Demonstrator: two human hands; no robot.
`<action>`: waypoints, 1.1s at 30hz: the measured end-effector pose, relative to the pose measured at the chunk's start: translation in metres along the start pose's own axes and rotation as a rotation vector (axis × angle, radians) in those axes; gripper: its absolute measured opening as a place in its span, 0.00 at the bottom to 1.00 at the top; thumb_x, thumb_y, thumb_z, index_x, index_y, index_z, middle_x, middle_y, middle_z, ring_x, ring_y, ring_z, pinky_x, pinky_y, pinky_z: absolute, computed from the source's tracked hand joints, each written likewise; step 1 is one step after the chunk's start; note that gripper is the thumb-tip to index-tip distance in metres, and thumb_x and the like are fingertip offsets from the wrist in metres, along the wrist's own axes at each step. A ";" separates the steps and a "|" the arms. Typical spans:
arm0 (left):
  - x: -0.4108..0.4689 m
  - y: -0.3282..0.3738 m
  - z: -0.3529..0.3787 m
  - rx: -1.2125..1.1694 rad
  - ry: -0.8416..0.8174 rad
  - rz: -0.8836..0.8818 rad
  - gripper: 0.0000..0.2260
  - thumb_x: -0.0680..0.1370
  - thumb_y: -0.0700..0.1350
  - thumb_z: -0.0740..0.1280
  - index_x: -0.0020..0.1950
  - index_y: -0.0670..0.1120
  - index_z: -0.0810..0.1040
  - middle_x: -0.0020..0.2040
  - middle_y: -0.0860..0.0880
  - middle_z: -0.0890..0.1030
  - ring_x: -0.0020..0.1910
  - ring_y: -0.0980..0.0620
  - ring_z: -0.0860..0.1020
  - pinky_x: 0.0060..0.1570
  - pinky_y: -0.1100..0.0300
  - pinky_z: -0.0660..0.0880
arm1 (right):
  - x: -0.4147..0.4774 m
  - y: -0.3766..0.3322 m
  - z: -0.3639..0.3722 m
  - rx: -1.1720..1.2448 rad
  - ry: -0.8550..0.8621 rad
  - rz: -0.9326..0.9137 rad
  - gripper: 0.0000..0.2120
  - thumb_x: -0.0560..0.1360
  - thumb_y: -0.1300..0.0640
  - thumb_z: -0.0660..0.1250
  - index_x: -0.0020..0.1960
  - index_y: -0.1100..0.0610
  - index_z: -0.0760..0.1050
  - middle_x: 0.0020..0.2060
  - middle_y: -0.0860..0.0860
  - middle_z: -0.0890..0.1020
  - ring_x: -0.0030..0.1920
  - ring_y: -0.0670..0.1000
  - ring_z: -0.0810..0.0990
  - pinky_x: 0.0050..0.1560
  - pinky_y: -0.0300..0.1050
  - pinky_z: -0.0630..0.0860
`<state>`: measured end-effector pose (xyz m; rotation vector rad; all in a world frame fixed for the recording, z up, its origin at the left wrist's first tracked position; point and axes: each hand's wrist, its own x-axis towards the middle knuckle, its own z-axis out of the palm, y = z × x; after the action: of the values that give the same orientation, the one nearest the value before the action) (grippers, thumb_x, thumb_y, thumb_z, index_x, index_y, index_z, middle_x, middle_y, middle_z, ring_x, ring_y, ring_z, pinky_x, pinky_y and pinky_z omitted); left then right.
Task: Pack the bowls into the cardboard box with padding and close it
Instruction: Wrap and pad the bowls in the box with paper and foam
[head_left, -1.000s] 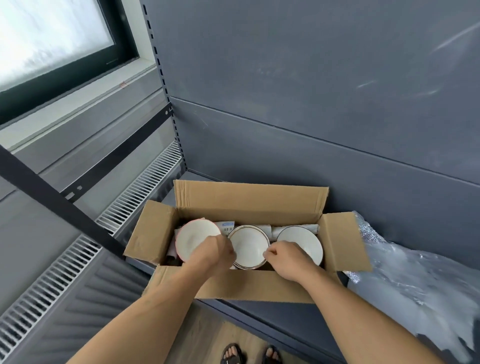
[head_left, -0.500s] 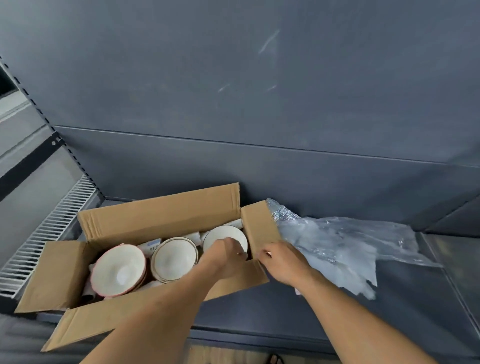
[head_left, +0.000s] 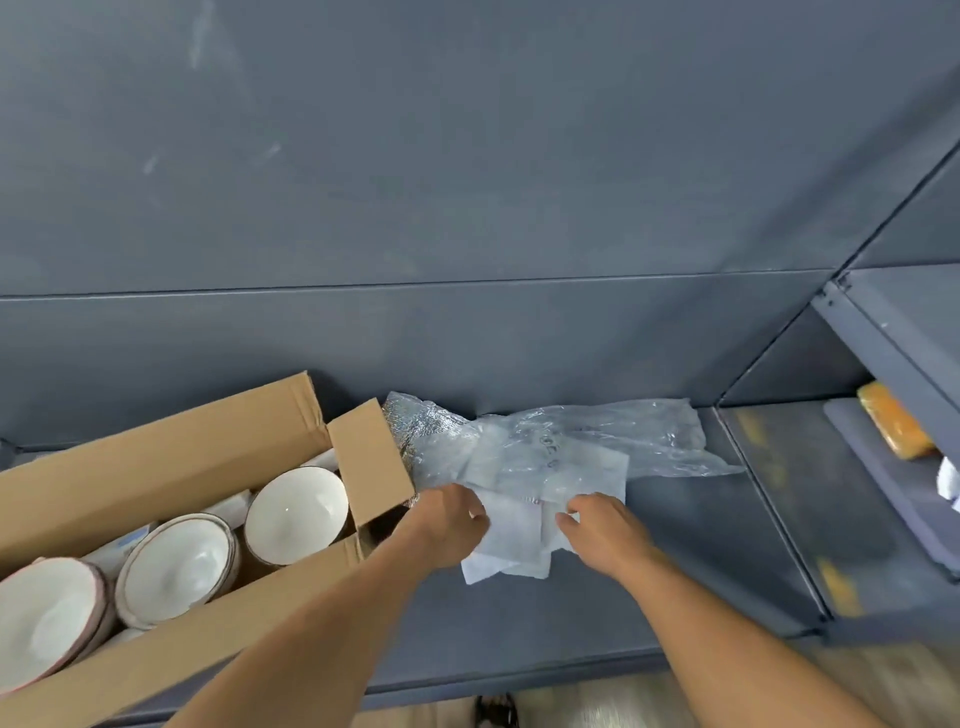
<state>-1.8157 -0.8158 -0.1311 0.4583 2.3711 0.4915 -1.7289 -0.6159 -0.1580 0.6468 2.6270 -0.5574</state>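
An open cardboard box (head_left: 161, 467) lies at the lower left on a dark grey shelf, flaps up. Three white bowls sit in a row inside it: one with a pink rim (head_left: 41, 631), a middle one (head_left: 176, 566), and a right one (head_left: 296, 506). White paper wrapping shows behind them. Just right of the box lies a pile of clear plastic and white foam padding sheets (head_left: 550, 467). My left hand (head_left: 449, 519) rests on the left edge of the white sheets, fingers curled on them. My right hand (head_left: 597, 527) touches their right side, fingers spread.
The grey back wall rises right behind the box and the padding. A shelf divider (head_left: 769, 514) stands at the right, with an orange object (head_left: 893, 426) on a shelf beyond it. The wooden floor and a sandalled foot (head_left: 496, 712) show below the shelf edge.
Both hands left the box and the bowls and moved right onto the padding pile. The view swung right, so the box now sits at the lower left.
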 end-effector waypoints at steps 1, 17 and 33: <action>0.004 0.005 0.005 -0.019 -0.012 -0.018 0.11 0.77 0.49 0.61 0.53 0.52 0.81 0.53 0.48 0.83 0.50 0.48 0.81 0.44 0.61 0.75 | 0.002 0.011 0.001 -0.010 0.004 0.030 0.15 0.80 0.48 0.57 0.51 0.57 0.77 0.53 0.51 0.79 0.49 0.54 0.77 0.42 0.44 0.73; 0.043 0.046 0.040 0.011 -0.111 -0.052 0.22 0.79 0.49 0.59 0.74 0.55 0.66 0.63 0.50 0.80 0.61 0.49 0.76 0.48 0.63 0.67 | 0.047 0.043 0.025 -0.123 0.072 0.045 0.26 0.79 0.41 0.59 0.73 0.51 0.64 0.68 0.49 0.71 0.68 0.55 0.67 0.58 0.49 0.72; 0.064 0.063 0.035 -0.102 -0.055 -0.050 0.31 0.80 0.48 0.60 0.80 0.51 0.51 0.68 0.48 0.76 0.65 0.47 0.75 0.57 0.59 0.72 | 0.032 0.071 -0.032 -0.254 0.288 -0.107 0.16 0.75 0.65 0.58 0.58 0.52 0.75 0.56 0.48 0.81 0.57 0.53 0.75 0.48 0.44 0.67</action>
<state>-1.8265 -0.7249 -0.1612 0.3606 2.2864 0.5670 -1.7278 -0.5321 -0.1651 0.5431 2.9484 -0.1617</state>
